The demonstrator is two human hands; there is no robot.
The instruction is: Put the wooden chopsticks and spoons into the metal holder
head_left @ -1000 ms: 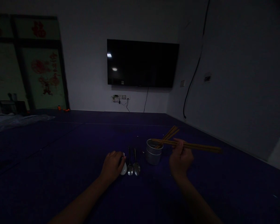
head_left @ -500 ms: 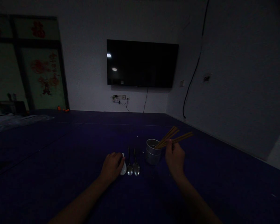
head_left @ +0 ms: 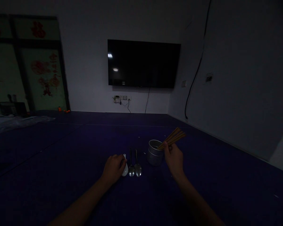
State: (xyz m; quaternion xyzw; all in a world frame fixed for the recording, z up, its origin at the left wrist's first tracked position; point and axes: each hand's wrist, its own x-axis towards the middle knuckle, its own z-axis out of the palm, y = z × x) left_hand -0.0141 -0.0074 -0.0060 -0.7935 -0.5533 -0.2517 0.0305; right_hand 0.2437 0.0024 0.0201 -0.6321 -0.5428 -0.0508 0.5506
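Observation:
My left hand (head_left: pixel 113 169) rests low on the dark surface, its thumb and curled index finger at the handle of a white spoon (head_left: pixel 125 171) and covering part of it. Two metal spoons, one with a round bowl (head_left: pixel 131 171) and one with a longer bowl (head_left: pixel 138 170), lie side by side to its right. A metal cup (head_left: pixel 155 157) stands upright beyond them. My right hand (head_left: pixel 174 158), beside the cup, is closed around a bundle of wooden chopsticks (head_left: pixel 175 137). They slant up to the right, with their lower ends at the cup's rim.
The wide dark blue surface (head_left: pixel 103 135) reaches back to the wall. Clear plastic wrapping (head_left: pixel 21 122) and a dark box (head_left: pixel 13 108) lie at the far left. A television (head_left: pixel 143 64) hangs on the wall, and a black cable (head_left: pixel 194 81) dangles at the right.
My right hand has moved slightly left, closer to the cup. The chopsticks, fanned into two groups before, now sit closer together. My left hand and the spoons have stayed put.

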